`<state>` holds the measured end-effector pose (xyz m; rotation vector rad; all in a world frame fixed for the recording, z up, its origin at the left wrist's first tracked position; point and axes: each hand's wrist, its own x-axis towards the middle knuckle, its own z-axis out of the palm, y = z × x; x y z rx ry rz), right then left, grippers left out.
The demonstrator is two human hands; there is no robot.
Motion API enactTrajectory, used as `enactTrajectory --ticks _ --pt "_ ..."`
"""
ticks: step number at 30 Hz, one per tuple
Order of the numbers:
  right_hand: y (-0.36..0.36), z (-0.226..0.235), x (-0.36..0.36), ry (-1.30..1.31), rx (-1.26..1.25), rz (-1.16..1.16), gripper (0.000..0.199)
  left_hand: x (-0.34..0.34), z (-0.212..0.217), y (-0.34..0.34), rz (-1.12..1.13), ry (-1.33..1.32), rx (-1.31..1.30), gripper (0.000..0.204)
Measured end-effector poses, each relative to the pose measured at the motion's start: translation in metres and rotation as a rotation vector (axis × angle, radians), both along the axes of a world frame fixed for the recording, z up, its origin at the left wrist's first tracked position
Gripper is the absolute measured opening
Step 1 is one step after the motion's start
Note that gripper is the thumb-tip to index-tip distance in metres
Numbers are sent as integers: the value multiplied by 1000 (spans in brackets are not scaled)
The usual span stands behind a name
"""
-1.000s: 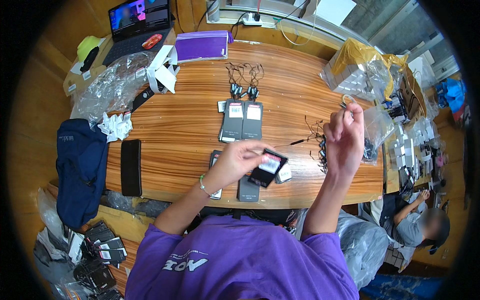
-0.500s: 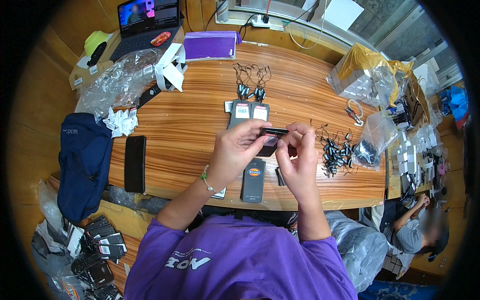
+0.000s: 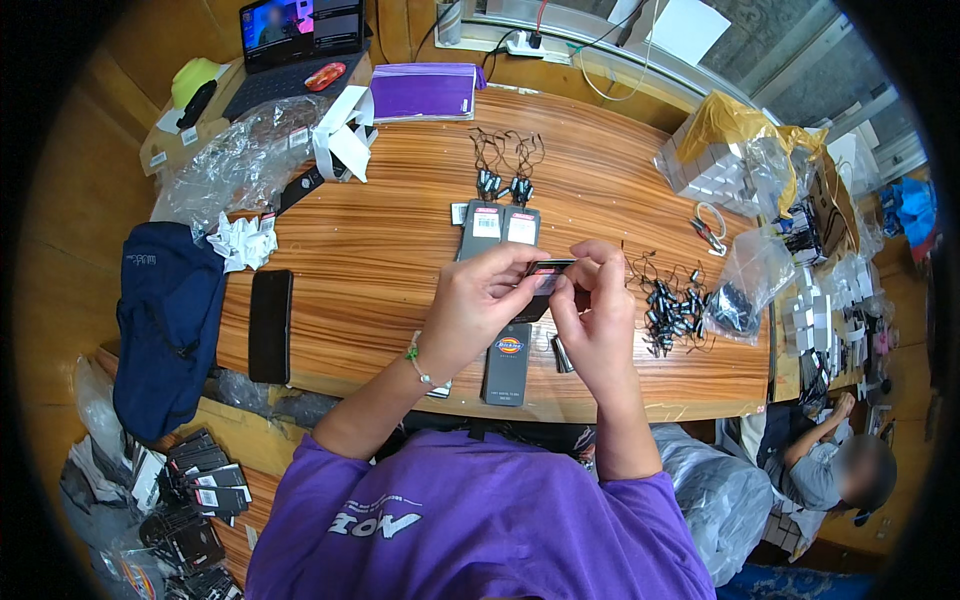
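Raised over the table, my left hand (image 3: 478, 308) is closed with thumb and fingers on a dark hang tag (image 3: 545, 285), which is tilted and partly hidden. My right hand (image 3: 600, 315) pinches at the tag's right side; any small thing between its fingertips is too small to make out. Directly below lies a dark grey tag (image 3: 506, 370) with an oval emblem. Farther off, strung tags (image 3: 520, 225) lie side by side, their black strings (image 3: 505, 160) spread toward the back. Right of my right hand is a pile of black tag strings (image 3: 676, 312) with small shiny fasteners.
A black phone (image 3: 270, 327) and a navy pouch (image 3: 168, 330) lie at the left. Behind are a laptop (image 3: 300, 50), clear plastic wrap (image 3: 235, 155) and a purple notebook (image 3: 422, 93). White boxes (image 3: 700, 160) stand back right; a co-worker (image 3: 815, 465) sits at the lower right.
The tag in my hands has tilted slightly, and my left hand has shifted a little. Both hands keep nearly the same place. The co-worker has moved slightly.
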<state>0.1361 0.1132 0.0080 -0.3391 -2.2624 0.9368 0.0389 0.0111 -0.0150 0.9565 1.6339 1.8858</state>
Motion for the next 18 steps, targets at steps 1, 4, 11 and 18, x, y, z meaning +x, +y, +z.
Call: enactTrajectory --ticks 1,4,11,18 --pt "0 -1 0 4 26 -2 32 0 0 0 0 10 0 21" --pt "1 -3 -2 15 77 2 32 0 1 -1 2 30 -5 22" --pt "2 -3 -3 -18 73 20 32 -1 -3 0 9 44 21 22" --pt "9 -13 -3 74 -560 169 30 3 1 -1 106 353 9 21"
